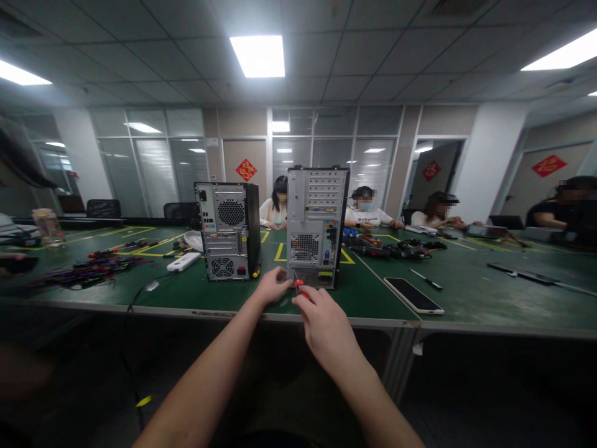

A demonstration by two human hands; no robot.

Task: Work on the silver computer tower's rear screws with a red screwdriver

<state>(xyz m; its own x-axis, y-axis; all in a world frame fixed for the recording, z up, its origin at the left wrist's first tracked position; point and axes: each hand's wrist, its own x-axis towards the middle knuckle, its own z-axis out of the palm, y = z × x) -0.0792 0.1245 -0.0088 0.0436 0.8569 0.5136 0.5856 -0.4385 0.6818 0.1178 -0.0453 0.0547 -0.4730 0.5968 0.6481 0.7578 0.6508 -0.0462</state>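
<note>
A tall grey computer tower (305,193) stands upright with its rear panel toward me. My left hand (273,286) is at the tower's lower left corner, fingers bent around the edge; its fingertips are partly hidden. A red-handled screwdriver (299,284) is gripped in my right hand (329,320), its shaft pointing up at the lower left of the rear panel. Whether the tip sits in a screw is too small to tell. To the left stands a second, shorter computer tower (224,218), black-sided, also rear toward me; neither hand touches it.
On the green table (364,298) lie a smartphone (413,295), a pen-like tool (426,279) and a white power strip (184,262). Bundles of cables (88,269) spread at left, more black cables (396,247) behind right. Several people sit across the table. The front edge is near my wrists.
</note>
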